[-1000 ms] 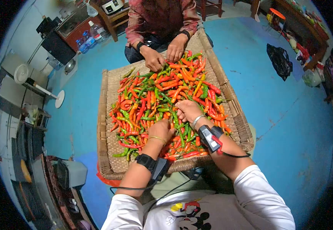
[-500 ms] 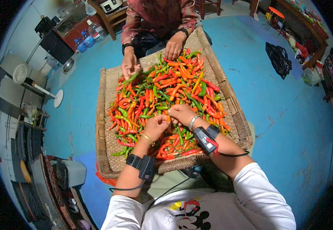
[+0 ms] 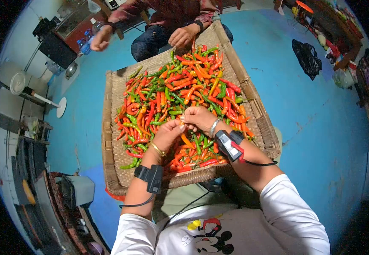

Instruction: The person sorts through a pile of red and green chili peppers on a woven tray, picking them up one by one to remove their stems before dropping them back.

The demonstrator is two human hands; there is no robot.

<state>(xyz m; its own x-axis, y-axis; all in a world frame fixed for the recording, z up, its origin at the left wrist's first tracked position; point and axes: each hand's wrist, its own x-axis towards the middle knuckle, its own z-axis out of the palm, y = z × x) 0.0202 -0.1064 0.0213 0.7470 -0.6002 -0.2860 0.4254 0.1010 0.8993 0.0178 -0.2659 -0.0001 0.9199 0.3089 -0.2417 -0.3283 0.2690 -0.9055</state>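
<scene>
A woven tray (image 3: 261, 102) holds a wide heap of red, orange and green chili peppers (image 3: 167, 97). Over its near part, my left hand (image 3: 169, 132) and my right hand (image 3: 199, 119) meet with fingertips pinched together. An orange pepper (image 3: 187, 141) hangs just below the fingertips, its upper end hidden by the fingers. Both hands appear closed on this pepper. A smaller group of mostly red peppers (image 3: 186, 161) lies beneath them, near the tray's front edge.
Across the tray sits another person (image 3: 171, 12), one hand over the peppers, the other out to the left. A black plastic bag (image 3: 307, 58) lies on the blue floor at right. A white fan (image 3: 61, 107) and bottles (image 3: 82, 46) stand at left.
The other person's hand at left has swung away from the tray, and the green pepper is no longer in it. My hands have drawn closer together, and more of the orange pepper shows.
</scene>
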